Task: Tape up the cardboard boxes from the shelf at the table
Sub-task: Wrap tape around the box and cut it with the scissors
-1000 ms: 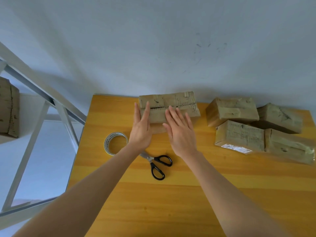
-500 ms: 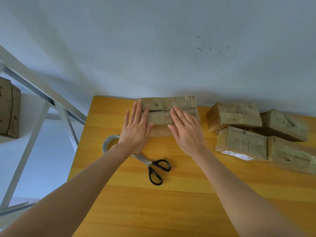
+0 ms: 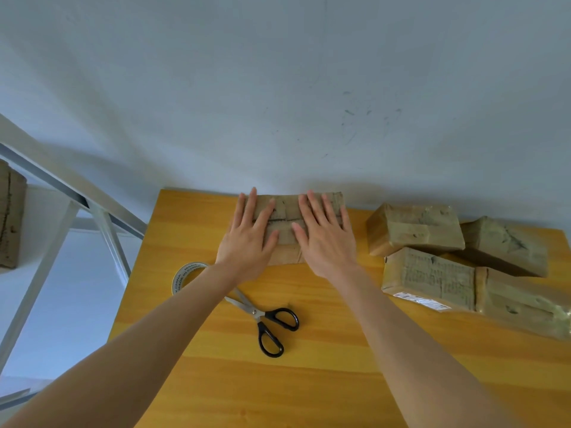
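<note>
**Both hands pushed further onto the box top**

Since the earlier frames, both palms have been slid forward, so that the fingertips are now seen at the far edge of the box [image 3: 285,225] rather than at its middle. The box is found at the back of the table [image 3: 309,381], close against the wall [image 3: 278,103], with its long axis running left to right, along the table's far edge. A dark seam line is seen along that same axis, between and under the fingers.

The left hand [image 3: 247,242] is laid flat on the left half and the right hand [image 3: 327,242] on the right half. All fingers are held straight and spread; nothing is gripped, and the flaps appear to be pressed down.

The tape roll [image 3: 184,274] lies to the near left of the box, partly hidden by the left forearm, so it is judged to be reached more readily by the left hand. The scissors [image 3: 268,325] lie nearer the person, between the forearms, handles towards the right. Tape would probably be drawn along the seam, left to right.

Four wrapped boxes [image 3: 417,230] are gathered at the right, well apart from the hands.
</note>
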`<state>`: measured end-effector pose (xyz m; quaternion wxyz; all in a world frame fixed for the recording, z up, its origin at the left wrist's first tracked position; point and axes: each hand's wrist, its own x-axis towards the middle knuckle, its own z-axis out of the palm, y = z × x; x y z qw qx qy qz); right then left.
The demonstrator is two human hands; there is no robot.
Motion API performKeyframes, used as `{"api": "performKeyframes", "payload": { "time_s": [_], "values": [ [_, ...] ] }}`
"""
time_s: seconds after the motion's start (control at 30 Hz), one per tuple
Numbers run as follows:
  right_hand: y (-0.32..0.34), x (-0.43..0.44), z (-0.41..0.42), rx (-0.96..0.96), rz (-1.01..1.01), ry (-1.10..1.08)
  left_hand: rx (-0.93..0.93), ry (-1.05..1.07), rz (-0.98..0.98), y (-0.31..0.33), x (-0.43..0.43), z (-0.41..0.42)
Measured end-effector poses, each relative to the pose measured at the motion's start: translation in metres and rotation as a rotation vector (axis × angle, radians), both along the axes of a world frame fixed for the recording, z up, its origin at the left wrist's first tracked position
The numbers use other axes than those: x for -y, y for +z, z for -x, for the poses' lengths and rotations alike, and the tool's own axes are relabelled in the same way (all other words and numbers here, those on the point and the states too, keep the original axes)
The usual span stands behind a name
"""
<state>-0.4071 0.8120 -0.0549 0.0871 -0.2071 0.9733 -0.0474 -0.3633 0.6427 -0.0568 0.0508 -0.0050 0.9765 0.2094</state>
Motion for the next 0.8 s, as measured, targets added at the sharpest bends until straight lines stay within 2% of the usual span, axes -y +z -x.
{"api": "performKeyframes", "payload": {
  "time_s": [0.07,0.2,0.27,0.4,0.47,0.57,0.63,0.7,0.73,0.77,0.8],
  "values": [
    [-0.002,-0.004,0.000,-0.006,-0.017,-0.022,0.016,0.039,-0.116,0.001,0.000,0.000],
    [0.001,-0.004,0.002,0.042,-0.003,-0.010,0.015,0.034,-0.139,0.003,0.001,0.000],
    [0.002,-0.007,0.002,0.044,0.016,-0.095,0.030,0.054,-0.174,0.004,0.001,-0.001],
    [0.004,-0.009,0.001,0.066,0.058,-0.161,0.028,0.216,-0.502,0.007,-0.002,-0.001],
    [0.007,-0.011,0.002,0.089,0.145,-0.175,0.036,0.313,-0.646,0.008,-0.002,0.000],
    [0.016,-0.016,0.009,0.207,0.385,-0.361,0.076,0.438,-0.816,0.007,0.001,0.004],
    [0.019,-0.018,0.012,0.280,0.446,-0.418,0.103,0.485,-0.872,0.007,0.003,0.004],
    [0.020,-0.021,0.016,0.296,0.524,-0.439,0.090,0.487,-0.869,0.007,0.004,0.006],
    [0.020,-0.022,0.018,0.279,0.510,-0.426,0.079,0.466,-0.805,0.007,0.004,0.007],
    [0.018,-0.022,0.017,0.226,0.420,-0.371,0.060,0.413,-0.647,0.005,0.004,0.007],
    [0.017,-0.021,0.014,0.140,0.291,-0.280,0.016,0.324,-0.403,0.003,0.003,0.006]
  ]
}}
